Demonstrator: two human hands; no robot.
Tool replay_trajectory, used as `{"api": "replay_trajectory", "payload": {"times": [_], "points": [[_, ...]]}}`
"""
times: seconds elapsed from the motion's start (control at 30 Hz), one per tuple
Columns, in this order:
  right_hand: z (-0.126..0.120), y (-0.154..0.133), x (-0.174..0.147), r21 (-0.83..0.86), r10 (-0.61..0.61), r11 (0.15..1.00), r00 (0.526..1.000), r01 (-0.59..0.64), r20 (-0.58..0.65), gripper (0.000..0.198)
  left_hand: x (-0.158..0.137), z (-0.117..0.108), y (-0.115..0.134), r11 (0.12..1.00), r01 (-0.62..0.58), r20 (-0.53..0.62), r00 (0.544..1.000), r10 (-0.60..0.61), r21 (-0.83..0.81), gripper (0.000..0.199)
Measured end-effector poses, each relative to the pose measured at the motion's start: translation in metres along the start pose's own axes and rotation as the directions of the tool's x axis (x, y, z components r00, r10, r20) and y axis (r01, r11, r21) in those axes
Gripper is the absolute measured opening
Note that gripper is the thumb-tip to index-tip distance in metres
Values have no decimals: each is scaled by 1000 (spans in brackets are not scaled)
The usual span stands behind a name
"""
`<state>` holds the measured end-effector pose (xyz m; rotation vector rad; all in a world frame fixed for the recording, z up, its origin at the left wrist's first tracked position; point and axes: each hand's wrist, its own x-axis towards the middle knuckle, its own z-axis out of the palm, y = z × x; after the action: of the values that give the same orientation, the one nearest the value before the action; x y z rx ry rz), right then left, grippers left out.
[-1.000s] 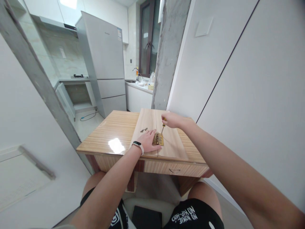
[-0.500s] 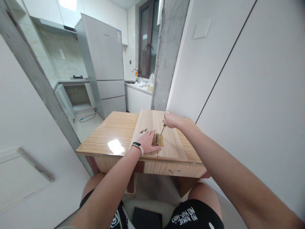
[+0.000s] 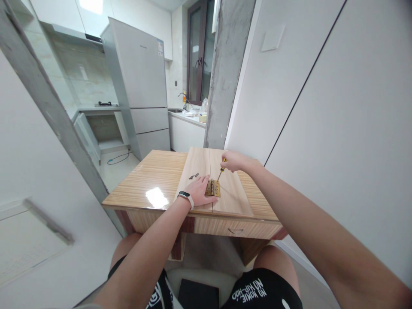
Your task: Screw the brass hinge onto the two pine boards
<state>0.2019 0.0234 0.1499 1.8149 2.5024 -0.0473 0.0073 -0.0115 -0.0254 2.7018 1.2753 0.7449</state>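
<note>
A brass-coloured hinge [image 3: 216,188] lies across the seam between two pale wooden boards [image 3: 230,199] on the desk. My left hand [image 3: 199,190] rests flat, fingers spread, on the left board and around the hinge, covering part of its left leaf. Above the right board, my right hand [image 3: 234,161] is closed round the yellow-and-black handle of a screwdriver [image 3: 222,169]. The screwdriver tilts, its tip down at the upper right corner of the hinge. Whether a screw sits under the tip is too small to see. Several small dark screws [image 3: 193,176] lie on the left board beyond my left hand.
The boards lie on a glossy wooden desk [image 3: 141,184] with a drawer [image 3: 222,227] at its front. A white wall [image 3: 309,141] rises close on the right. Beyond the desk stand a grey pillar [image 3: 225,77], a fridge [image 3: 144,73] and a sink counter [image 3: 186,128].
My right hand's grip has shifted slightly, and more of the screwdriver's yellow handle now shows. The screwdriver tip stays at the hinge corner. My left hand has barely moved.
</note>
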Motion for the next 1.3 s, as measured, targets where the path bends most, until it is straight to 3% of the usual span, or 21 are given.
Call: {"api": "replay_trajectory", "payload": {"times": [0.13,0.23,0.33,0.47,0.63,0.77,0.9,1.13,1.3], "points": [[6,-8,1,24,158,987,987,-157,-21,30,0,-2,1,1000,-3,2,1000,3,-3,109],[7,-9,4,-62,49,996,991,-57,-125,30,-1,-3,2,1000,3,-4,1000,-3,-5,110],[5,-6,5,-119,-97,989,992,86,-83,31,-1,-3,2,1000,2,-7,1000,-3,-6,109],[0,-3,4,-174,-139,974,990,142,26,27,0,-2,2,1000,-4,-13,1000,4,3,110],[-2,-9,1,-201,-179,966,982,164,-57,24,0,-1,1,1000,-5,-19,1000,5,9,112],[4,-16,0,-102,-19,995,997,11,-75,26,0,-1,0,1000,-6,-18,1000,6,0,112],[13,-20,1,24,170,985,979,-168,-110,26,0,-1,0,1000,-4,-10,1000,4,0,113],[6,-2,4,-109,-74,992,997,70,-31,33,-1,-1,0,1000,1,-17,1000,-1,1,112],[-2,0,2,-137,-131,982,991,128,-15,22,-1,-1,1,1000,3,-13,1000,-3,-8,112]]}}
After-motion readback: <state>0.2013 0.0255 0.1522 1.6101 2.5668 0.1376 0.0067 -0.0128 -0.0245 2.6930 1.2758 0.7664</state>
